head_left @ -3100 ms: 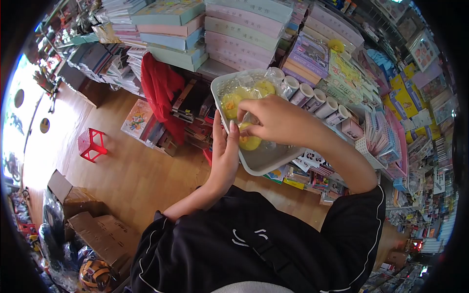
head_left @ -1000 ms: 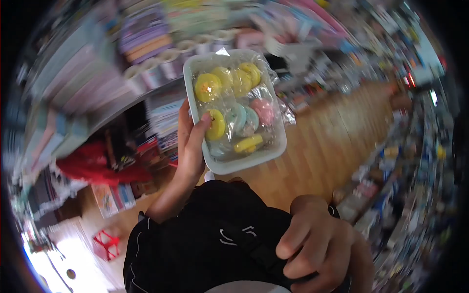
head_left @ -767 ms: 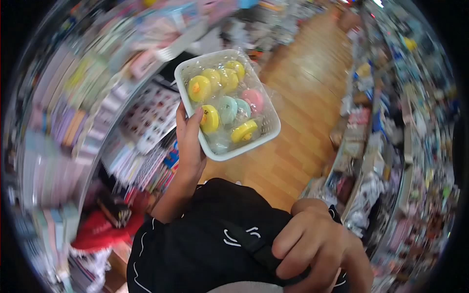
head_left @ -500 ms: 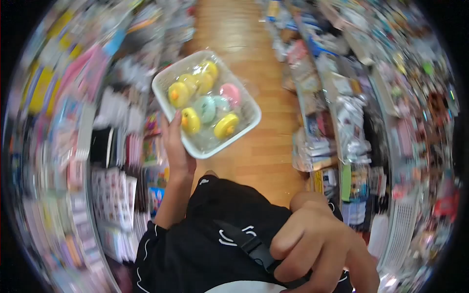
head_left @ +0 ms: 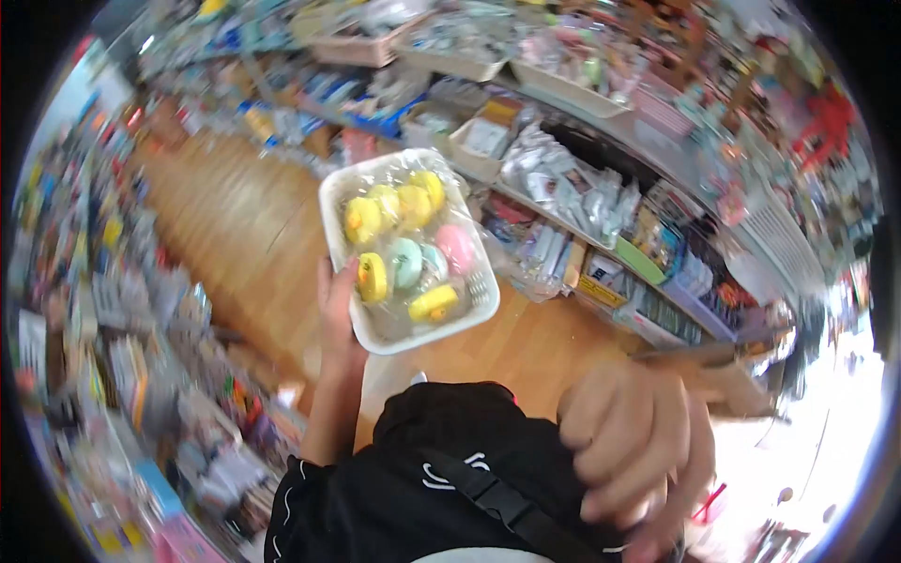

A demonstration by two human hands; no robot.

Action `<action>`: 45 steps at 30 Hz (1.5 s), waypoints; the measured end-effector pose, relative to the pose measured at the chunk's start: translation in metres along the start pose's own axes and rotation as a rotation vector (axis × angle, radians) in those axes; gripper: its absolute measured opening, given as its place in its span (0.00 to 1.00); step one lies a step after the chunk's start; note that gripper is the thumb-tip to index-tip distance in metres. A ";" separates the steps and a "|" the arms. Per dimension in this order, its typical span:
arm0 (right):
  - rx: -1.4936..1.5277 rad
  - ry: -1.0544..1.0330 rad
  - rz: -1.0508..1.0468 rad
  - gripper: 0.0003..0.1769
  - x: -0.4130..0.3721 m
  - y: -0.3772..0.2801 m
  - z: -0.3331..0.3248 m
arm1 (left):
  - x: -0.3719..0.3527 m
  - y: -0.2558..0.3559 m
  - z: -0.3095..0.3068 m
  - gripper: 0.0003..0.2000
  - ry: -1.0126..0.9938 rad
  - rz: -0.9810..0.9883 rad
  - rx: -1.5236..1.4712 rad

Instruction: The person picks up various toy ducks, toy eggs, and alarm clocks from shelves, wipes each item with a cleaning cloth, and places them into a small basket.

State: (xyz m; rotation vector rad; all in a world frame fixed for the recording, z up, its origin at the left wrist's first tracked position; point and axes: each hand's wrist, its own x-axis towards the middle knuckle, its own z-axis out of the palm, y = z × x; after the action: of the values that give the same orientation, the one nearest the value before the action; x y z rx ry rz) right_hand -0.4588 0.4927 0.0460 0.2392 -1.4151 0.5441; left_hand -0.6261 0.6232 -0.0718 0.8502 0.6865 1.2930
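Note:
My left hand [head_left: 338, 305] grips a white plastic basket [head_left: 485, 298] by its left side, thumb up at the rim. Inside, several round yellow duck-faced items [head_left: 435, 303] lie with a pink one [head_left: 455, 248] and a mint-green one [head_left: 405, 262]. Clear plastic wrapping covers them and sticks out over the rim. My right hand [head_left: 638, 441] hovers at the lower right, apart from the basket, in front of my black top. Its fingers are curled inward and slightly blurred; no object shows in them.
Stocked shelves [head_left: 554, 220] with trays and bagged goods curve along the right and far side. More packed goods [head_left: 230, 460] stand at the left. Between them runs a wooden floor [head_left: 235, 220]. A black strap with a buckle [head_left: 507, 507] crosses my chest. Bright light enters at the lower right.
My view has turned right, so the aisle now slants to the left and a bright area appears. The basket sits slightly lower in view, still in my left hand. My right hand has risen slightly.

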 end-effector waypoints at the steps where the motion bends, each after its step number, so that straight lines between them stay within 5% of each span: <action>1: -0.300 0.080 -0.139 0.05 -0.017 0.010 -0.016 | 0.019 -0.006 0.014 0.17 -0.095 -0.149 -0.095; 3: -0.799 0.292 0.018 0.03 -0.043 -0.001 -0.040 | 0.048 -0.028 0.049 0.18 -0.274 -0.301 -0.101; 4: -0.973 0.452 0.304 0.08 -0.051 -0.018 -0.047 | 0.058 -0.043 0.073 0.20 -0.346 -0.320 -0.093; 6: -1.513 0.553 0.507 0.23 -0.062 -0.026 -0.061 | 0.075 -0.075 0.120 0.22 -0.475 -0.428 -0.060; 9: -1.559 0.792 0.665 0.39 -0.094 -0.049 -0.091 | 0.072 -0.112 0.199 0.24 -0.529 -0.548 -0.106; 12: -1.434 0.959 0.559 0.41 -0.100 -0.068 -0.133 | 0.078 -0.170 0.255 0.20 -0.574 -0.667 -0.041; 16: -1.080 0.983 0.389 0.36 -0.104 -0.093 -0.226 | 0.084 -0.227 0.325 0.32 -0.544 -0.622 -0.124; 19: -1.058 0.844 0.477 0.38 -0.089 -0.105 -0.284 | 0.087 -0.248 0.363 0.35 -0.338 -0.506 -0.186; 27: -1.116 0.780 0.622 0.41 -0.113 -0.111 -0.384 | 0.109 -0.281 0.383 0.29 -0.186 -0.385 0.135; 30: -1.090 0.814 0.617 0.42 -0.109 -0.110 -0.401 | 0.127 -0.270 0.368 0.31 -0.417 -0.504 0.240; 32: -1.114 0.834 0.583 0.40 -0.105 -0.106 -0.408 | 0.137 -0.257 0.359 0.21 -0.564 -0.603 0.408; 34: -1.519 0.829 0.601 0.35 -0.109 -0.105 -0.412 | 0.144 -0.255 0.348 0.15 -0.640 -0.497 0.441; 36: -1.658 0.931 0.546 0.29 -0.120 -0.099 -0.414 | 0.147 -0.245 0.346 0.11 -0.582 0.220 0.682; 37: -1.692 0.965 0.553 0.27 -0.122 -0.097 -0.410 | 0.154 -0.244 0.348 0.11 -0.604 0.214 0.670; 39: -1.624 1.099 0.649 0.23 -0.121 -0.091 -0.395 | 0.163 -0.244 0.348 0.14 -0.639 0.539 0.718; 45: -1.882 0.791 0.746 0.26 -0.112 -0.079 -0.384 | 0.175 -0.256 0.367 0.19 -0.752 0.462 0.774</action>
State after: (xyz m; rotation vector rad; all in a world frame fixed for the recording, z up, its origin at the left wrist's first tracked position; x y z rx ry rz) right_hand -0.0931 0.5817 -0.1105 -1.8353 -0.6806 -0.2901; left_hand -0.1571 0.7240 -0.0880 2.0876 0.3656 0.9532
